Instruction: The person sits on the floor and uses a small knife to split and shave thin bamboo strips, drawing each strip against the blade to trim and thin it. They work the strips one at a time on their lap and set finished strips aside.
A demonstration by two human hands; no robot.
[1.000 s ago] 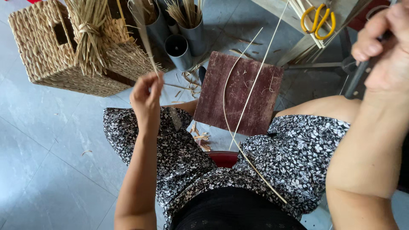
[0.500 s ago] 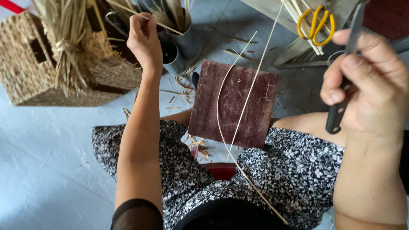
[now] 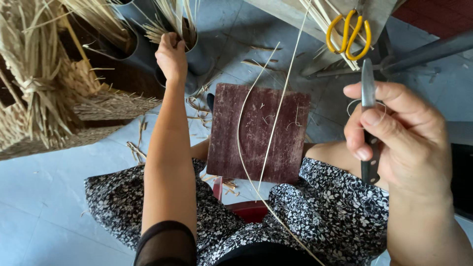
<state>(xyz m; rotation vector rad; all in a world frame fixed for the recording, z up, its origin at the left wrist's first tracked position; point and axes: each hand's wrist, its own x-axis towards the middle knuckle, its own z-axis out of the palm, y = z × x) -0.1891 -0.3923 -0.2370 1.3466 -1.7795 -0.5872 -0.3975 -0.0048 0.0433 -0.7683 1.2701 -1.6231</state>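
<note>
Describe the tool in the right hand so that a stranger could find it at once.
Start at the dark red board resting on the person's lap. To its right, the right hand is raised and grips a knife upright. It has a narrow grey blade and a dark handle, unlike the yellow-handled scissors lying beyond it.

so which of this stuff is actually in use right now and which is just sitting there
In use:
- left hand reaching into the grey tube of straw strips
- right hand holding a knife
- thin pale strips across the dark red board

Lying about:
- yellow scissors
- woven basket
- tied straw bundle
- straw scraps on the floor
</note>
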